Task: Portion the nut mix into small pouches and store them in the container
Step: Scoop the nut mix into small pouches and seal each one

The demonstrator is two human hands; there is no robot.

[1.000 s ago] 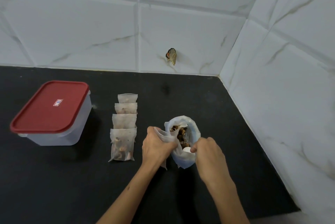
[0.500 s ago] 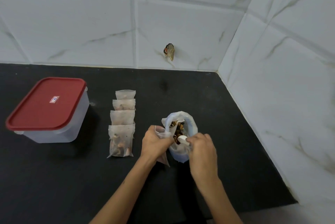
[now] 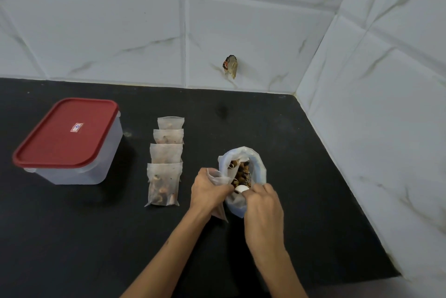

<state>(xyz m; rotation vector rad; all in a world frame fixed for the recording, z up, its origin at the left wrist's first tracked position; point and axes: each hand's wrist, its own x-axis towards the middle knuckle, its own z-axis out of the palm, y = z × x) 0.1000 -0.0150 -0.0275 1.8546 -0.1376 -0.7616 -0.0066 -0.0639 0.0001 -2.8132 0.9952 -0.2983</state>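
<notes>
the left hand (image 3: 209, 189) has its grip closed around the neck of a small pouch (image 3: 218, 178), mouth held against the rim of the nut mix bag (image 3: 255, 165). the right hand (image 3: 261, 203) pinches a small white scoop (image 3: 240, 188) at the bag's near edge. to do this well, keep the pouch mouth open and close under the scoop, and tip slowly. to the left of the grip lie four filled pouches (image 3: 165, 172) in a row; further left on the dark surface (image 3: 72, 237) the container (image 3: 70, 140) sits lidded.
</notes>
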